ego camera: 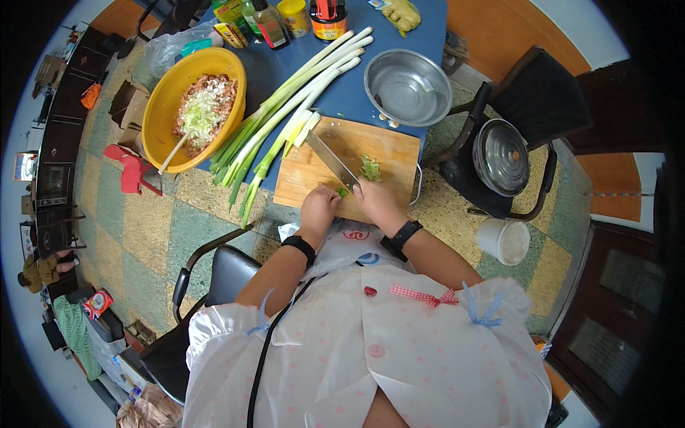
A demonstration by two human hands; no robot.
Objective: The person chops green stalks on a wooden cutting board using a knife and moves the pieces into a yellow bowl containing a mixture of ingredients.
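Note:
My right hand [374, 198] is closed around the handle of a kitchen cleaver [333, 160], whose blade slants to the upper left across a wooden cutting board [299, 179]. On the near edge of the board, my left hand [320, 206] holds a small piece of green scallion [342, 192] in its fingertips. A small heap of chopped scallion [370, 168] lies right of the blade. Cut scallion lengths [301, 128] rest over the board's upper left corner. Long whole scallions [299, 91] stretch across the blue table beside them.
A yellow basin [239, 96] at left contains minced meat, chopped scallion and a stick. Beyond the board sits a metal bowl [401, 88]. Sauce bottles [270, 24] line the far side of the blue table [350, 107]. A lidded pot [501, 157] occupies the chair at right.

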